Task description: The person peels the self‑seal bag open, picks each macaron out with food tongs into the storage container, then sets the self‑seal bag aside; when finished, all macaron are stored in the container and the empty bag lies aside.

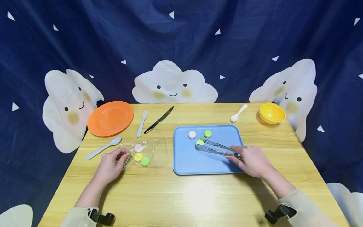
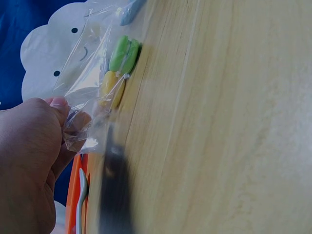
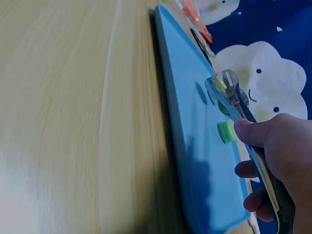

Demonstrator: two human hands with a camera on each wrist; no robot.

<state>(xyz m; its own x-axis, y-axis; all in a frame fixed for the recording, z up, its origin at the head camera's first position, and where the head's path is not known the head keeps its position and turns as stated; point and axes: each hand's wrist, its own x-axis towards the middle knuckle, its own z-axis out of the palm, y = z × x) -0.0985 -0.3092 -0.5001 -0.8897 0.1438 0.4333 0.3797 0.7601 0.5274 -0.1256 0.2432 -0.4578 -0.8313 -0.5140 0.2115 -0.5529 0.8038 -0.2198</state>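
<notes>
My left hand pinches the edge of a clear plastic bag lying on the table. Inside it are a pale lilac macaron, a yellow macaron and a green macaron. With my right hand I hold metal tongs, their tips on either side of a light green macaron over the blue tray. A pale pink macaron and another green macaron rest on the tray behind the tongs.
An orange plate stands at the back left, near a light blue spoon, a fork and a black knife. At the back right are a white spoon and a yellow bowl. A dark blue curtain hangs behind the table.
</notes>
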